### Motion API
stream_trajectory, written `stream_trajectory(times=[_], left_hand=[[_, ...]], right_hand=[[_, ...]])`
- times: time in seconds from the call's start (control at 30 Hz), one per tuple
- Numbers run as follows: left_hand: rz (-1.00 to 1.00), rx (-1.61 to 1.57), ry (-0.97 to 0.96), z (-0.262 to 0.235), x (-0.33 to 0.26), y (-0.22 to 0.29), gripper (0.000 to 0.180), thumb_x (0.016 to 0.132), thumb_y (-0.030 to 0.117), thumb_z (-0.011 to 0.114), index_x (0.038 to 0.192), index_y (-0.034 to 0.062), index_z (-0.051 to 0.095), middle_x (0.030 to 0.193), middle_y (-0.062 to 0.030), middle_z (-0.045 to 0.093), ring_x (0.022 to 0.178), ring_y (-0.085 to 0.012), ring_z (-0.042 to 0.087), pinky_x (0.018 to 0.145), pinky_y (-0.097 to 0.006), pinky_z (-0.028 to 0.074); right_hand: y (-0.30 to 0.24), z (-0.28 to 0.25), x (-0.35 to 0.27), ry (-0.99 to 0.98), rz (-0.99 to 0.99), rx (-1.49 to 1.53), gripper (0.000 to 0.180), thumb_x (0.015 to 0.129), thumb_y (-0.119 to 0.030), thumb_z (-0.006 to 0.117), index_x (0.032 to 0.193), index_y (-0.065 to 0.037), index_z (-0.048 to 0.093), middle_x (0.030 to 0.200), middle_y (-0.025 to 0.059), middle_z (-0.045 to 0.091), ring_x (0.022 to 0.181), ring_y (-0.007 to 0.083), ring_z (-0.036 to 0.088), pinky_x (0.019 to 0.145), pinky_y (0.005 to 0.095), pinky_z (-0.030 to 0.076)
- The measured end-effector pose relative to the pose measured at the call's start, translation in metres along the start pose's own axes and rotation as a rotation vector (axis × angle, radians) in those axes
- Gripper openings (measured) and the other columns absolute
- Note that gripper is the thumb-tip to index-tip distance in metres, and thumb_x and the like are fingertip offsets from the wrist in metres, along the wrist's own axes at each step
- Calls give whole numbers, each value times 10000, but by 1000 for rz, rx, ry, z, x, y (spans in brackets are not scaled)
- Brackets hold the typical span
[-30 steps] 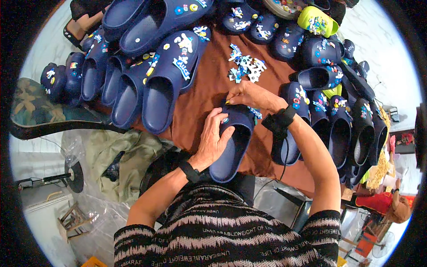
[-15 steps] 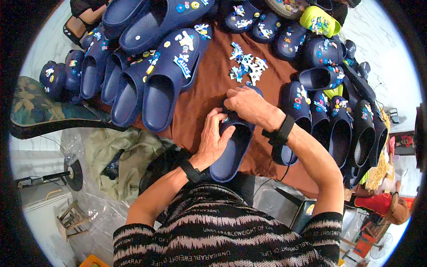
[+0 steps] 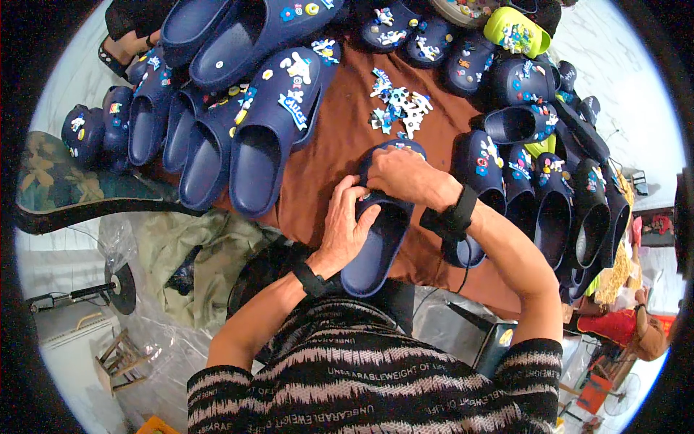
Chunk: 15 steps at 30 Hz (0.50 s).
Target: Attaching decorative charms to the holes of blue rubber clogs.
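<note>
A navy clog (image 3: 374,262) lies with its heel toward me at the near edge of the cloth-covered table. My left hand (image 3: 343,230) grips its left side, thumb along the opening and fingers at the upper. Over the clog's upper, my right hand (image 3: 406,176) is closed in a fist-like pinch. Its fingertips press down there, and whatever they hold is hidden. Part of a light-coloured charm shows at the toe, just beyond the right hand. Farther off, a small heap of white and blue shoe charms (image 3: 399,108) rests on the brown cloth (image 3: 318,173).
Several navy clogs with charms stand at the left, one large clog (image 3: 262,155) nearest. More line the right side, including a navy clog (image 3: 553,210). A lime-green clog (image 3: 517,32) sits at the far right. A padded chair (image 3: 79,177) touches the left side. Another person (image 3: 618,329) is at the right.
My right hand has shifted slightly toward me, uncovering more of the toe and a charm there. The left hand keeps its hold in about the same place.
</note>
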<state>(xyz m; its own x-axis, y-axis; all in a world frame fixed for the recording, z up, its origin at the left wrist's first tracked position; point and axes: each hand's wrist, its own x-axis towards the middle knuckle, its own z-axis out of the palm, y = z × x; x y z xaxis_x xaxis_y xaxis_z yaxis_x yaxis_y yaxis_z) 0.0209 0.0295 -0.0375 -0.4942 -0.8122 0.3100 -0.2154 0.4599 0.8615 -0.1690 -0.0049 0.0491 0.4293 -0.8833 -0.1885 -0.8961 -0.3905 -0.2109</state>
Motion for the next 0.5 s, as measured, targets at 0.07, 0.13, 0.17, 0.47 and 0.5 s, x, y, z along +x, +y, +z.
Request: stream_trajectory(times=[0.07, 0.13, 0.17, 0.47, 0.5], left_hand=[[-11, -32, -2, -2, 0, 3, 408, 975, 313, 598, 1211, -3, 492, 1391, -235, 429, 1314, -382, 424, 1100, -427, 349], [-6, -55, -3, -4, 1, 4, 404, 965, 292, 612, 1216, -1, 491, 1384, -230, 433, 1310, -380, 428, 1101, -426, 349], [-1, -78, -9, -4, 1, 4, 402, 955, 271, 625, 1221, 2, 489, 1376, -226, 437, 1305, -378, 432, 1103, -426, 350], [-16, -28, 29, -2, 0, 4, 456, 922, 202, 656, 1278, 9, 447, 1368, -230, 442, 1309, -380, 430, 1116, -430, 337], [-16, -27, 29, -2, -1, 3, 456, 922, 202, 656, 1278, 9, 447, 1368, -230, 442, 1309, -380, 430, 1116, -430, 337]], right_hand=[[10, 4, 5, 17, -6, 97, 198, 840, -237, 647, 893, -68, 734, 922, 167, 709, 912, 359, 684, 782, 465, 550], [14, 3, 8, 58, 54, 313, 174, 820, -224, 650, 868, -72, 722, 811, 173, 703, 827, 361, 692, 744, 462, 546], [13, 0, 9, 59, 51, 314, 174, 820, -224, 650, 868, -72, 722, 811, 173, 703, 827, 361, 692, 744, 462, 546], [8, -23, 28, -118, 125, 204, 214, 803, -246, 702, 929, -74, 707, 916, 153, 717, 916, 336, 695, 763, 465, 551], [5, -28, 30, -173, 175, 110, 286, 790, -275, 729, 967, -53, 694, 941, 159, 714, 938, 333, 695, 776, 469, 552]])
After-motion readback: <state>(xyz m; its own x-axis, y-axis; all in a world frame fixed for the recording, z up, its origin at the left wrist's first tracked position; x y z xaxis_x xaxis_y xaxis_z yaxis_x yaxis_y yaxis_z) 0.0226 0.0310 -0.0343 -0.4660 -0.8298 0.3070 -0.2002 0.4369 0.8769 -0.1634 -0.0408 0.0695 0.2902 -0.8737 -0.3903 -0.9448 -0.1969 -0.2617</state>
